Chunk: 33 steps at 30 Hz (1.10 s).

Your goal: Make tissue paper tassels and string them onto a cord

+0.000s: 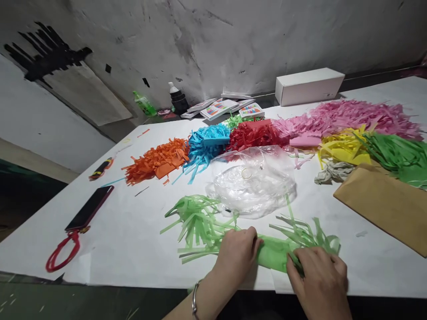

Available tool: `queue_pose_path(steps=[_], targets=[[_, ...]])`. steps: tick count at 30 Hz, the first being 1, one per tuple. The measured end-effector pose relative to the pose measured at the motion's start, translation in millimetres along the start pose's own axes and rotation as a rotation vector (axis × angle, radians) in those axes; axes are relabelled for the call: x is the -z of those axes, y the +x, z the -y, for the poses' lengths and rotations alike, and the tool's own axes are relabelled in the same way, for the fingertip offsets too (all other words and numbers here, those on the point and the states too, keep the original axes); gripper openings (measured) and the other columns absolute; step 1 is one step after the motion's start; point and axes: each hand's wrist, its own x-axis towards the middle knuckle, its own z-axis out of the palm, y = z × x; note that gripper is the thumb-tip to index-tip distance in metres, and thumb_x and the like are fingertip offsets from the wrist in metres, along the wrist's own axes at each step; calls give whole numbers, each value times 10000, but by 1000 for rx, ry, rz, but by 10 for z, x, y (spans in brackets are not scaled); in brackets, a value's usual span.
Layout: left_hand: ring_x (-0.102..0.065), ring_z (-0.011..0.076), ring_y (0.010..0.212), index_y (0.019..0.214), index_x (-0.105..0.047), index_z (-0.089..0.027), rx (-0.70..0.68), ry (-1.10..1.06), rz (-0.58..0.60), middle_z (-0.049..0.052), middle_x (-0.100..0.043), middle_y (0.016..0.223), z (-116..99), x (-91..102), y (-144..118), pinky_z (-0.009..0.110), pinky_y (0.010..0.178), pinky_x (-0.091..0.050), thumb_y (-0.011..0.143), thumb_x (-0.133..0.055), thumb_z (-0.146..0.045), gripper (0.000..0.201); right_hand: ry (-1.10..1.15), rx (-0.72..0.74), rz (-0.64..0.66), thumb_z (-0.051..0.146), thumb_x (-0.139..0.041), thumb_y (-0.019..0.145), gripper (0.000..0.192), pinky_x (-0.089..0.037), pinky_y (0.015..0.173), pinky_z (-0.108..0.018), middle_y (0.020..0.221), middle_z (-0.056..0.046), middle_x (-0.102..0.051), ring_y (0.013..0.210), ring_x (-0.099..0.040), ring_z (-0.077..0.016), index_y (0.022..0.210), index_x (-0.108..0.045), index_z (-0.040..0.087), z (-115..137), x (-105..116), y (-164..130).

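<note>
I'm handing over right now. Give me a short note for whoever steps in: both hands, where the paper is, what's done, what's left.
Left hand: pressing down on the light green fringed paper at the near table edge.
Right hand: fingers on the same bundle's right end, pinching the strips there.
On the white table: cut piles in a row behind, orange, blue, red, pink, yellow, dark green. A clear plastic bag lies just beyond the hands, a brown envelope to the right, a phone to the left.
Done: six colours lie cut and piled.
Left: the light green bundle is in hand, not yet with the piles.
</note>
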Motion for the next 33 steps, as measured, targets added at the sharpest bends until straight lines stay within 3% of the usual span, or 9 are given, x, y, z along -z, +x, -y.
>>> queue_pose_path(steps=[3, 6, 8, 11, 14, 16, 19, 27, 33], targets=[[-711, 259, 696, 851, -621, -202, 23, 16, 12, 45, -748, 755, -24, 38, 40, 290, 572, -410, 935, -624, -284, 118, -79, 48, -69, 224, -527, 964, 125, -368, 881, -474, 846, -38, -711, 844, -668, -251, 915, -643, 217, -17, 58, 32], [-707, 262, 673, 846, -621, -201, 13, 15, -7, 48, -743, 741, -28, 33, 60, 282, 544, -397, 913, -653, -267, 100, -30, 267, -84, 183, -602, 927, 187, -311, 1049, -499, 1041, -81, -735, 991, -674, -247, 1098, -674, 203, -1, 106, 37], [-696, 256, 653, 842, -619, -200, 1, 7, -25, 43, -732, 723, -20, 22, 61, 284, 540, -401, 905, -655, -246, 86, 88, 375, -28, 151, -589, 930, 209, -271, 1115, -462, 1032, -58, -747, 1015, -676, -221, 1109, -685, 203, 38, 84, 3], [-676, 240, 669, 855, -613, -199, -12, -15, -66, 37, -712, 735, 13, 27, 14, 302, 578, -444, 908, -615, -190, 53, 225, 326, -10, 65, -440, 959, 294, -309, 1110, -442, 960, -46, -751, 983, -681, -204, 1039, -695, 188, 85, -11, -76], [-650, 277, 968, 1011, -617, -197, -200, -106, -264, 99, -709, 1025, 69, 47, -111, 441, 869, -491, 884, -630, -214, 128, 290, 271, -20, 40, -423, 955, 302, -351, 1070, -426, 906, -43, -731, 917, -679, -185, 997, -687, 180, 67, -53, -100], [-575, 292, 1134, 1117, -603, -211, -409, -172, -393, 103, -673, 1164, 109, 40, -213, 540, 1075, -351, 869, -652, -229, 253, 339, 264, 9, 54, -494, 942, 226, -351, 1058, -394, 880, -24, -711, 871, -672, -159, 976, -674, 187, 45, -21, -61], [-583, 224, 1046, 1039, -618, -231, -544, -186, -448, 32, -704, 998, 151, -29, -323, 514, 1129, -269, 913, -544, -101, 195, 387, 291, 76, 113, -558, 928, 149, -322, 1076, -379, 903, -14, -703, 882, -662, -154, 994, -657, 203, 69, 29, 18], [-573, 194, 887, 963, -616, -218, -528, -236, -411, 13, -683, 875, 258, -113, -385, 478, 1024, -344, 910, -496, -42, 219, 303, 273, 52, 112, -415, 977, 265, -285, 1090, -448, 910, -20, -703, 922, -644, -175, 948, -657, 217, 33, -36, -15], [-567, 209, 920, 832, -566, -189, -302, -308, -429, 59, -640, 991, 287, -74, -423, 436, 909, -422, 949, -451, -94, 190, 187, 188, 109, 154, -444, 993, 257, -313, 967, -421, 812, -13, -648, 844, -614, -182, 809, -614, 212, -66, 16, 96]])
